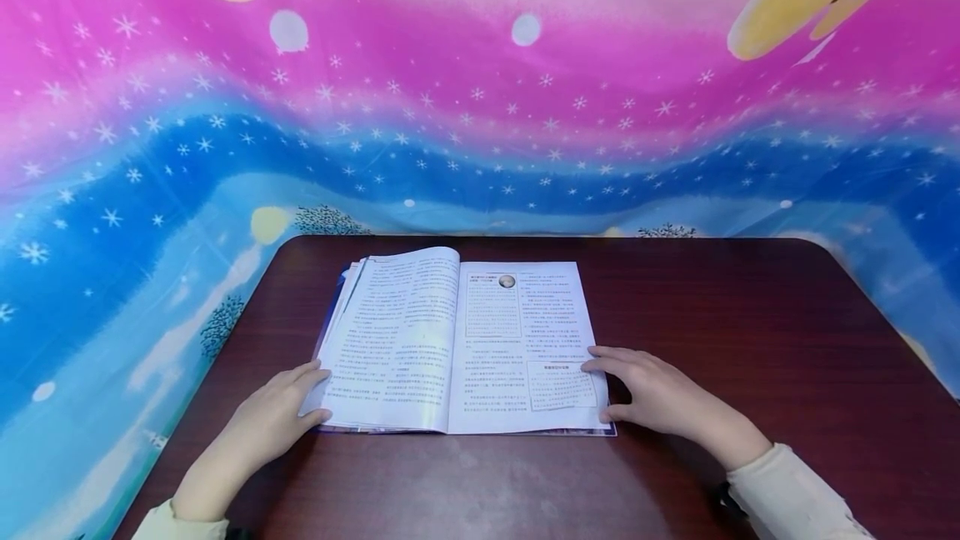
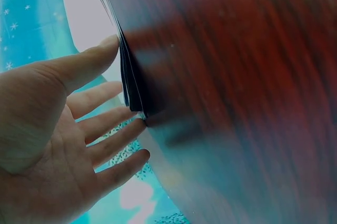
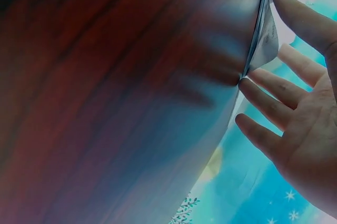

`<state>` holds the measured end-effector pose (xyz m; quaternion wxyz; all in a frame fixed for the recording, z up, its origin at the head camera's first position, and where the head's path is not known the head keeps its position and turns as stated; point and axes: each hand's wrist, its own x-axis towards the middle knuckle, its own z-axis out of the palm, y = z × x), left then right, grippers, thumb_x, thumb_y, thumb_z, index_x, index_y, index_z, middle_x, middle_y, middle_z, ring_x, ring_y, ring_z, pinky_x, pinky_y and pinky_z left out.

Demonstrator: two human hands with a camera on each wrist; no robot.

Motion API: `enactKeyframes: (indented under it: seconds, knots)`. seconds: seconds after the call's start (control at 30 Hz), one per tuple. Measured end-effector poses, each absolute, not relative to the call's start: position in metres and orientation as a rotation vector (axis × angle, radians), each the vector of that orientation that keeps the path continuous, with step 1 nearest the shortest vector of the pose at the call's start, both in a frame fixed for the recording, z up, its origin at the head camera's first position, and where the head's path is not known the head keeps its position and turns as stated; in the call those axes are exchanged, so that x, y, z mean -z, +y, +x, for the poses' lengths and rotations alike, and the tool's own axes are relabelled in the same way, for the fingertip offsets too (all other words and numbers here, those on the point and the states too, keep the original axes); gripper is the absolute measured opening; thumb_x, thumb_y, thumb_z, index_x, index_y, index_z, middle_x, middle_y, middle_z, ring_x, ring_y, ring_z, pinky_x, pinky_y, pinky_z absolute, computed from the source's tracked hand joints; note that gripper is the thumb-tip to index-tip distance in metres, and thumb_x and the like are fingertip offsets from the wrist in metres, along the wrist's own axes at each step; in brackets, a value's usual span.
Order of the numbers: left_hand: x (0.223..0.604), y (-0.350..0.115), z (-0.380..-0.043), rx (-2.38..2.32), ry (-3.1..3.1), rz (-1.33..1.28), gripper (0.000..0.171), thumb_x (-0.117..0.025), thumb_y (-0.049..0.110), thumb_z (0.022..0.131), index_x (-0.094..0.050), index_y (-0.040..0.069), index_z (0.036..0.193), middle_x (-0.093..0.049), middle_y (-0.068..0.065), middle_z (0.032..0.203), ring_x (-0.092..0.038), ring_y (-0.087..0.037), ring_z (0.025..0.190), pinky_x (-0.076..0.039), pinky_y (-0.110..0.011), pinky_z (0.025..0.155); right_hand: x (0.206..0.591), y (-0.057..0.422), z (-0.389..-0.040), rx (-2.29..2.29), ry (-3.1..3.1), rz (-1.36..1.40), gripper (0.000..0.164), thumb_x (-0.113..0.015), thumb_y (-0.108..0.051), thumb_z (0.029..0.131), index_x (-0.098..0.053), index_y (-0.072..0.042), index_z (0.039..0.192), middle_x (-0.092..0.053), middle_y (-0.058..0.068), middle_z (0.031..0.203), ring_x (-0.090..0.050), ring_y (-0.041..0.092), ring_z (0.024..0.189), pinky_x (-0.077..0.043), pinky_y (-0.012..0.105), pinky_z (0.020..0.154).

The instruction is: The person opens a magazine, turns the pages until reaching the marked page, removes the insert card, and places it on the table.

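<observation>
An open magazine lies on the dark red-brown table, its left pages in a thicker, bulging stack and its right page flatter. My left hand is at the lower left edge, thumb and fingertips touching the pages. In the left wrist view its fingers are spread and nearly straight beside the page edges. At the lower right edge is my right hand, fingertips on the page margin and thumb near the corner. The right wrist view shows its fingers extended and a page corner curling away from the stack.
The table has rounded far corners and extends on both sides of the magazine. Behind and to the left hangs a pink and blue cloth with snowflakes, meeting the table's far edge. Light-coloured sleeves cover both forearms.
</observation>
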<state>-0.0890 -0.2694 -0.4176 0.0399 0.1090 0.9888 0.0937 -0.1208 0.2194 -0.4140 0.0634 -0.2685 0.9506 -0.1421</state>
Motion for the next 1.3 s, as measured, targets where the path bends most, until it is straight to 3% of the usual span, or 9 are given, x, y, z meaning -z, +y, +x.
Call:
enactKeyframes:
  seconds: [0.33, 0.7, 1.0, 1.3]
  knots:
    - [0.418, -0.271, -0.089, -0.270, 3.034, 0.359, 0.058, -0.082, 0.023, 0.081, -0.061, -0.004, 0.128, -0.053, -0.028, 0.136, -0.050, -0.047, 0.124, -0.043, -0.062, 0.097, 0.411, 0.216, -0.123, 0.478, 2.897, -0.834, 0.054, -0.088, -0.024, 0.075, -0.068, -0.008, 0.123, -0.062, 0.014, 0.131, -0.055, 0.034, 0.124, -0.044, 0.054, 0.102]
    - [0.418, -0.274, -0.089, -0.291, 3.026, 0.360, 0.057, -0.082, 0.025, 0.081, -0.063, -0.002, 0.128, -0.053, -0.027, 0.137, -0.051, -0.046, 0.124, -0.043, -0.062, 0.096, 0.409, 0.212, -0.129, 0.550, 3.016, -0.882, 0.041, -0.089, -0.023, 0.074, -0.071, -0.012, 0.109, -0.066, 0.008, 0.120, -0.060, 0.028, 0.115, -0.049, 0.049, 0.096]
    - [0.415, -0.277, -0.087, -0.369, 3.040, 0.339, 0.058, -0.082, 0.024, 0.081, -0.062, -0.002, 0.129, -0.053, -0.025, 0.138, -0.050, -0.046, 0.125, -0.043, -0.062, 0.096, 0.401, 0.205, -0.130, 0.621, 3.092, -0.878, 0.041, -0.090, -0.021, 0.073, -0.071, -0.013, 0.108, -0.067, 0.007, 0.120, -0.060, 0.027, 0.116, -0.049, 0.049, 0.095]
    - [0.404, -0.252, -0.084, -0.487, 3.096, 0.275, 0.048, -0.077, 0.025, 0.087, -0.064, 0.006, 0.129, -0.059, -0.019, 0.134, -0.053, -0.041, 0.124, -0.045, -0.062, 0.094, 0.398, 0.196, -0.132, 0.686, 3.170, -0.877, 0.040, -0.091, -0.020, 0.072, -0.072, -0.013, 0.107, -0.067, 0.007, 0.123, -0.059, 0.029, 0.118, -0.048, 0.052, 0.096]
